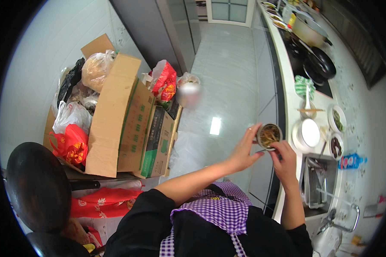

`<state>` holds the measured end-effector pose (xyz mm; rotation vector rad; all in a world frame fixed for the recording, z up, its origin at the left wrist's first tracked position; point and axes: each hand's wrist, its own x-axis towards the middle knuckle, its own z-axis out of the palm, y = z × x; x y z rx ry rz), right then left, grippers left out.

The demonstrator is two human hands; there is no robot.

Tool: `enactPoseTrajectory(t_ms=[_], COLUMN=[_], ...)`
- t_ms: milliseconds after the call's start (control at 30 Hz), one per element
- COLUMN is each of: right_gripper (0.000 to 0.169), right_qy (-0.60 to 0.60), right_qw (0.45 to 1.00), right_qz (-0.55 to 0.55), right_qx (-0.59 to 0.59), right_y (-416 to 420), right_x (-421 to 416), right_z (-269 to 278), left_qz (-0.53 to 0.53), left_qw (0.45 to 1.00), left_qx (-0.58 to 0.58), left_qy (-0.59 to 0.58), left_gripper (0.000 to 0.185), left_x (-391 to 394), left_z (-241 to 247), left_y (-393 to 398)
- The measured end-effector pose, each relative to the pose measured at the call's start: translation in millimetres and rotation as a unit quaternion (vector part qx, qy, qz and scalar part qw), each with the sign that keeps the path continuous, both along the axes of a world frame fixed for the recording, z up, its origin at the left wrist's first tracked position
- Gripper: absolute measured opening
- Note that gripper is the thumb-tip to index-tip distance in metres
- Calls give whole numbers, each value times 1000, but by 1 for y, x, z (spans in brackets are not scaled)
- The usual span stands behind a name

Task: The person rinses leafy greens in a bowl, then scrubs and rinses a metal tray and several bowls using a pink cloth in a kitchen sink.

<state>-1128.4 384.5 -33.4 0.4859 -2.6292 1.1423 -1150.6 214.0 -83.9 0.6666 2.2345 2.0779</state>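
A round container (pixel 269 136) with dried, stringy brown and yellowish pieces in it is held up in front of the counter's edge. My left hand (pixel 246 151) supports it from the left, with the fingers at its far side and the thumb near its lower rim. My right hand (pixel 283 155) is at the container's near right rim, fingertips touching the rim or the pieces just inside; which of these is hard to tell. Right of the hands, a white round lidded pot or bowl (pixel 309 133) stands on the counter.
Along the right run the counter (pixel 288 80), a sink (pixel 315 183), a faucet (pixel 353 218), a plate of greens (pixel 337 119), a plate of dark pieces (pixel 336 146), a black wok (pixel 320 64) and a large pot (pixel 308 30). Cardboard boxes (pixel 115 119) with bags stand at left.
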Motion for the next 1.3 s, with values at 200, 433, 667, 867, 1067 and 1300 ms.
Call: enactPoseTrajectory(t_ms=[200, 433, 667, 867, 1067, 1300], right_gripper=[17, 36, 41, 47, 43, 56], right_qy=[-2, -82, -506, -682, -702, -473], right_qw=[987, 965, 684, 378, 446, 830], right_qz=[157, 188, 219, 234, 227, 180], right_qx=[21, -165, -479, -581, -507, -233], right_y=[-108, -192, -240, -295, -338, -424], right_x=[-113, -230, -391, -523, -640, -721], right_z=[-4, -43, -164, -233, -313, -499], left_qz=[196, 282, 325, 388, 427, 404], left_qw=[973, 959, 944, 905, 876, 849], left_qx=[-103, -35, -11, 81, -12, -46], left_qy=[68, 0, -51, -155, -226, -339], left_gripper=[85, 77, 75, 73, 81, 76], left_x=[-77, -173, -305, -418, -493, -506], left_z=[7, -29, -97, -188, -255, -426], left_y=[-110, -185, -222, -242, -278, -320])
